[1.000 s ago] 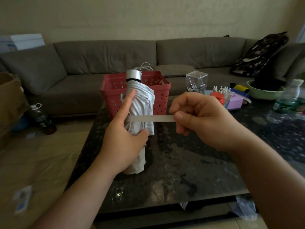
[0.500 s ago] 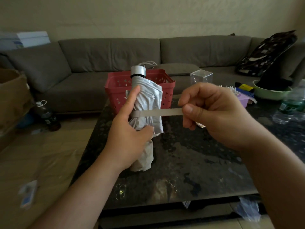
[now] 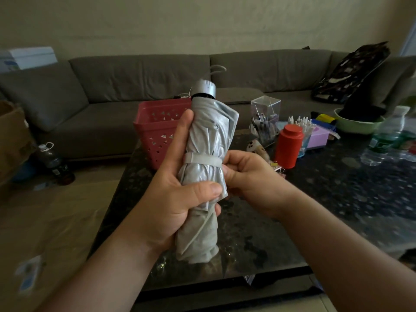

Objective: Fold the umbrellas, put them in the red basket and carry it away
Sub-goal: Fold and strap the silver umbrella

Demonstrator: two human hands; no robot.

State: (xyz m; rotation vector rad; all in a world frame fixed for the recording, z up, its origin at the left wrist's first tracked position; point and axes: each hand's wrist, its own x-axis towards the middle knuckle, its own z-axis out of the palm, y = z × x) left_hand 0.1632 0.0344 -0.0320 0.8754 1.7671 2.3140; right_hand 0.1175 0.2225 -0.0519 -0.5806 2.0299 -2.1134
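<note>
Head view: I see my left hand [image 3: 177, 197] wrapped around a folded silver-grey fabric umbrella [image 3: 203, 174], thumb clamped across its lower front and index finger laid up along its left side. The umbrella stands nearly upright, tilted a little to the right, its grey cylindrical cap [image 3: 204, 88] on top with a thin cord loop above it. A pale fabric strap [image 3: 202, 159] runs around the umbrella's middle, bunching the canopy. My right hand [image 3: 249, 179] sits against the umbrella's right side, fingers curled, pinching the strap's end where it meets the cloth.

The umbrella is held above a dark speckled stone table [image 3: 315, 199], towards its left part. Behind the umbrella, on the table's far left corner, stands the red plastic basket with triangular holes [image 3: 157, 131]; I cannot tell what lies inside it. Right of the umbrella on the table are a red cylindrical tin [image 3: 288, 146], a clear plastic box [image 3: 265, 109], and further right a pale green bowl [image 3: 358, 126] and a clear plastic bottle [image 3: 382, 140]. Beyond the table runs a grey corner sofa [image 3: 139, 77].
</note>
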